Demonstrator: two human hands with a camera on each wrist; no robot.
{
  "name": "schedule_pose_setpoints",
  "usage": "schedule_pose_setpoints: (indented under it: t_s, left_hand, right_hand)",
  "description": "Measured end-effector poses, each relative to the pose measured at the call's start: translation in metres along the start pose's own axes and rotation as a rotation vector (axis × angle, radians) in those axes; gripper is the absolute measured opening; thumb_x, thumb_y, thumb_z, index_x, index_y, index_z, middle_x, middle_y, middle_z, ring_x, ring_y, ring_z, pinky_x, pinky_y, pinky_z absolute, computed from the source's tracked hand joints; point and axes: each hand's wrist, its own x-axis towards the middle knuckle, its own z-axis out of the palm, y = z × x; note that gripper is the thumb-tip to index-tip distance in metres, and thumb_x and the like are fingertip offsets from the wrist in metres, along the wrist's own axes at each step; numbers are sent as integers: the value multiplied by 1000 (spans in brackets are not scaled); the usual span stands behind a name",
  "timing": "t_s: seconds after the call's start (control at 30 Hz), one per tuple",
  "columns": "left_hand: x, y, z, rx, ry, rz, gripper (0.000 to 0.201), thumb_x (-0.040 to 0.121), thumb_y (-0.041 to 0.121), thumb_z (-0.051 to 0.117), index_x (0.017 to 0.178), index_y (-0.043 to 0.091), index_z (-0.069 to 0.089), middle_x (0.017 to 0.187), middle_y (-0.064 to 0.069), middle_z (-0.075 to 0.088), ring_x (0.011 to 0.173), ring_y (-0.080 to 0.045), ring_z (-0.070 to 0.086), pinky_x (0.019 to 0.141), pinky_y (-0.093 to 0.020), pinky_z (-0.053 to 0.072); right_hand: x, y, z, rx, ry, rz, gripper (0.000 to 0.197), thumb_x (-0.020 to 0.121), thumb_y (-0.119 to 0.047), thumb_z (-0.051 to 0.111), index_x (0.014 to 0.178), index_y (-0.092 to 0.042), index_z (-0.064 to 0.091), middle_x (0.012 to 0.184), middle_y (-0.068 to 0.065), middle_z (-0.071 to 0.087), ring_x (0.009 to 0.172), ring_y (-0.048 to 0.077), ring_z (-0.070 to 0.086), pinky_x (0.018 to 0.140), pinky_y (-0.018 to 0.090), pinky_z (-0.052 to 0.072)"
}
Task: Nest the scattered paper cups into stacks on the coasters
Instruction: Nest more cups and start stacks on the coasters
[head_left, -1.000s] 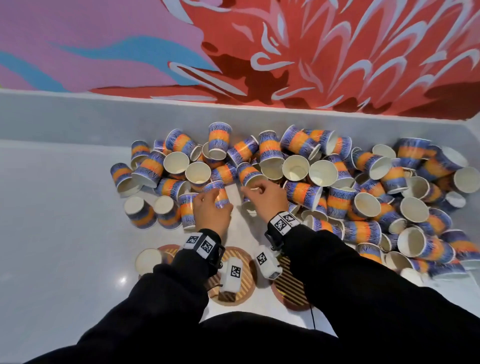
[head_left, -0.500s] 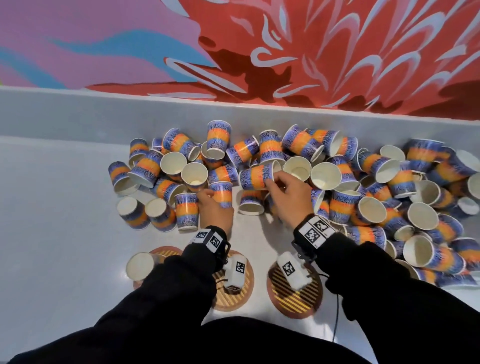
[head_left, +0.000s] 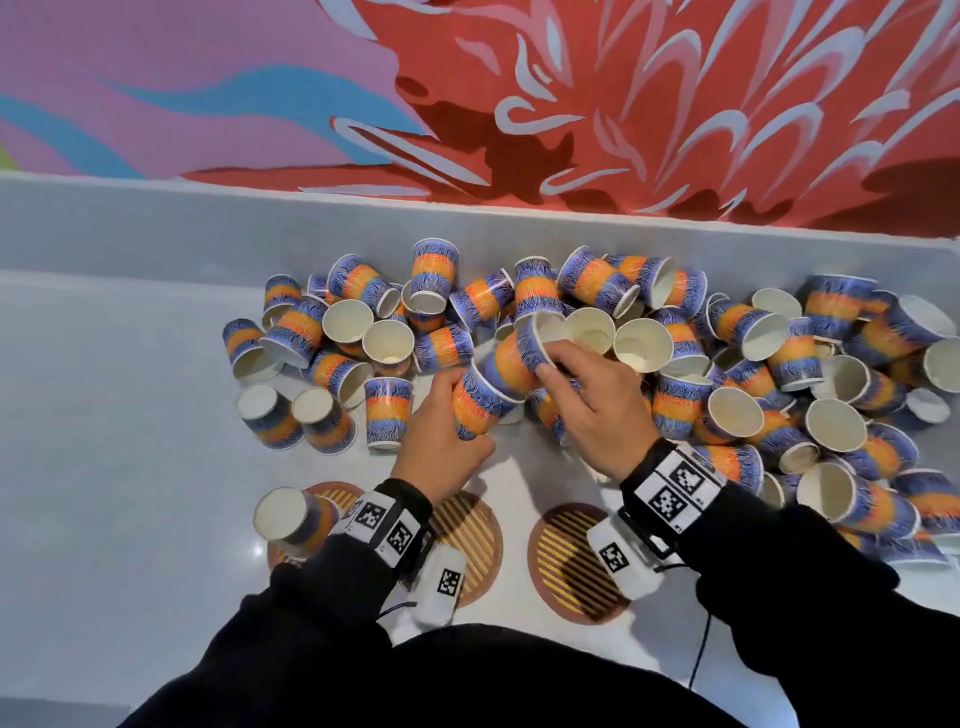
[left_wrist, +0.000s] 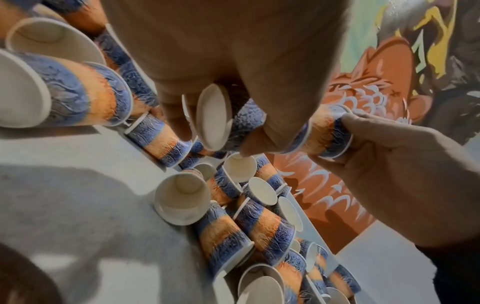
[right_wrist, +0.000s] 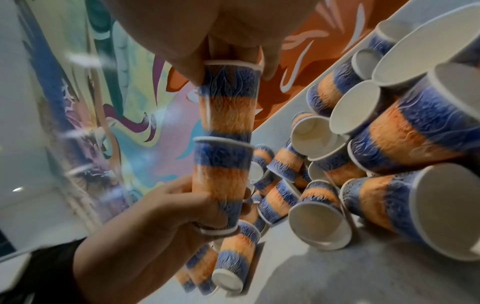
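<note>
Several blue-and-orange paper cups (head_left: 675, 364) lie in a loose pile on the white table. My left hand (head_left: 460, 415) grips one cup (head_left: 475, 402) around its lower body, tilted over the table. My right hand (head_left: 548, 359) pinches the rim of a second cup (head_left: 511, 361), whose base sits partway inside the first. In the right wrist view the upper cup (right_wrist: 228, 102) and lower cup (right_wrist: 221, 174) line up in one column. Three round striped coasters lie near me: the left coaster (head_left: 332, 493) carries an upside-down cup (head_left: 291, 514); the middle coaster (head_left: 470, 525) and right coaster (head_left: 561, 561) are bare.
A grey raised ledge (head_left: 156, 228) runs along the table's far side below a red and pink mural. Cups spread from the centre to the right edge (head_left: 883, 467). Bare white table (head_left: 104, 467) lies to the left of the pile.
My right hand picked a cup from the pile and brought it to the one in my left hand. Both hands have lifted, and the two cups now meet, one sliding into the other.
</note>
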Motion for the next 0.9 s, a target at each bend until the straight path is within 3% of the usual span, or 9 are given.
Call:
schedule_pose_setpoints:
  t_s: [0.13, 0.23, 0.33, 0.4, 0.47, 0.53, 0.6, 0.73, 0.9]
  left_hand:
    - [-8, 4, -5, -44, -21, 17, 78, 71, 2, 75, 134, 36, 43, 107, 14, 65, 92, 1, 65, 78, -26, 53]
    - [-10, 7, -1, -36, -52, 23, 74, 67, 15, 73, 133, 33, 46, 103, 9, 68, 89, -6, 67, 74, -30, 55]
    - [-11, -2, 2, -37, -43, -18, 65, 69, 12, 75, 126, 30, 49, 94, 10, 67, 80, 0, 64, 68, -27, 48]
    - [-13, -13, 0, -39, -19, -84, 63, 73, 8, 77, 126, 29, 50, 97, 11, 67, 82, 1, 65, 72, -31, 51]
    - [-13, -24, -4, -57, 33, -155, 66, 75, 9, 79, 132, 27, 50, 105, 9, 68, 92, -8, 67, 83, -35, 55]
    - [-11, -30, -7, -71, 54, -199, 71, 78, 11, 79, 139, 25, 47, 113, 7, 66, 101, -15, 66, 92, -36, 52]
    - [-8, -30, -9, -83, 62, -225, 73, 81, 10, 80, 144, 22, 44, 114, 6, 63, 104, -17, 63, 94, -34, 48]
    - [-5, -32, -11, -90, 98, -237, 78, 82, 10, 80, 148, 24, 40, 115, 6, 62, 106, -17, 63, 95, -35, 49]
    - [-9, -36, -19, -53, 77, -224, 83, 86, 11, 78, 154, 30, 35, 121, 5, 57, 108, -16, 60, 93, -32, 47]
  right_hand:
    - [-7, -3, 13, 14, -223, -32, 28, 107, -29, 47, 114, -14, 70, 99, 5, 70, 95, 24, 62, 86, 42, 49]
    - [-13, -10, 31, 67, -305, 3, 36, 107, -34, 42, 100, -10, 68, 86, 5, 65, 82, 20, 58, 73, 39, 43]
    - [-14, -8, 45, 132, -305, 84, 40, 105, -38, 43, 97, -9, 71, 83, 6, 67, 77, 19, 61, 69, 38, 46]
    - [-12, -2, 50, 175, -206, 124, 33, 104, -33, 50, 107, -12, 75, 97, 3, 70, 90, 13, 63, 80, 29, 48]
    - [-3, 11, 56, 93, -95, 138, 25, 102, -27, 58, 118, -14, 72, 114, 1, 65, 106, 12, 60, 91, 21, 44]
    - [9, 32, 66, -114, -161, 147, 30, 97, -20, 66, 126, -15, 65, 125, 3, 59, 118, 18, 54, 100, 27, 42]
    - [21, 53, 78, -360, -308, 125, 41, 91, -18, 71, 131, -18, 60, 131, 6, 54, 123, 28, 52, 105, 40, 46]
    - [31, 63, 95, -653, -469, 102, 46, 93, -29, 71, 136, -25, 56, 135, 7, 50, 120, 33, 52, 96, 49, 50]
    - [45, 61, 89, -563, -313, 88, 27, 95, -16, 63, 121, -20, 69, 123, 6, 65, 112, 32, 60, 93, 44, 50]
